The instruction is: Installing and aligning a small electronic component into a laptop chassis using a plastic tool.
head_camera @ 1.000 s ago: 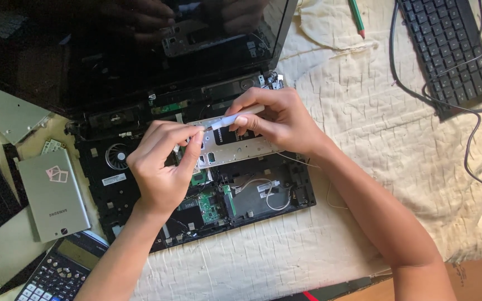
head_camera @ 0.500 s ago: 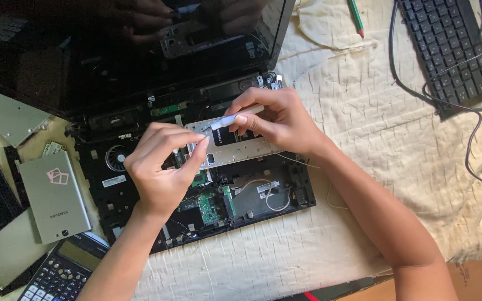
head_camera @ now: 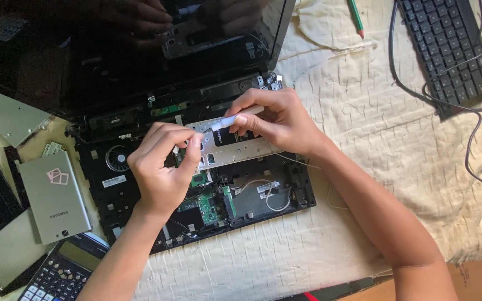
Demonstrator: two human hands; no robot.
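Silver plate (head_camera: 235, 149) is lying under both hands in the opened laptop (head_camera: 196, 184). I'm pinching a thin tool (head_camera: 227, 121) in my right hand (head_camera: 277, 120), bracing the plate with pinched left hand (head_camera: 163, 167) fingertips. I'm judging steadiness matters.

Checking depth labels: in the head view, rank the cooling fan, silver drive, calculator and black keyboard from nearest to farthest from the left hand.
From the left hand:
1. Cooling fan, just to its left in the open laptop base.
2. Silver drive, farther left on the table.
3. Calculator, lower left corner.
4. Black keyboard, far upper right.
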